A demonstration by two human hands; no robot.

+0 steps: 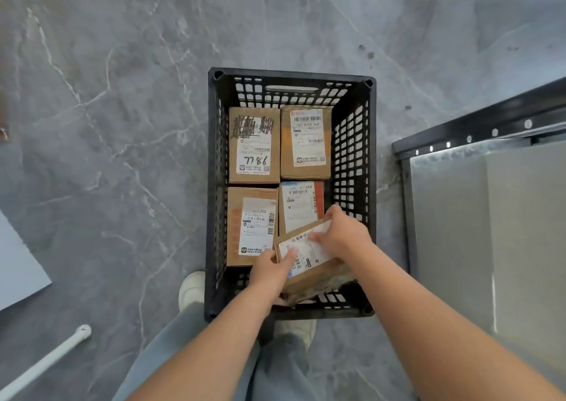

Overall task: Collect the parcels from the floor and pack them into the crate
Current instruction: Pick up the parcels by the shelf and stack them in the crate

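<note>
A black perforated plastic crate (214,186) stands on the grey marble floor in front of my feet. Several brown cardboard parcels with white labels lie flat inside it: two at the far end (254,146) (306,143) and two nearer (251,226) (301,204). A further parcel (309,256) is tilted in the crate's near right corner. My left hand (272,269) grips its left edge, thumb on the label. My right hand (343,232) holds its upper right edge, fingers curled over it. The parcel's lower side is hidden by my arms.
A grey metal shelf or cabinet top (490,216) with a dark bolted rail stands right of the crate. A white pole (46,361) lies on the floor at lower left, beside a pale board (18,262). My shoes (191,287) stand at the crate's near edge.
</note>
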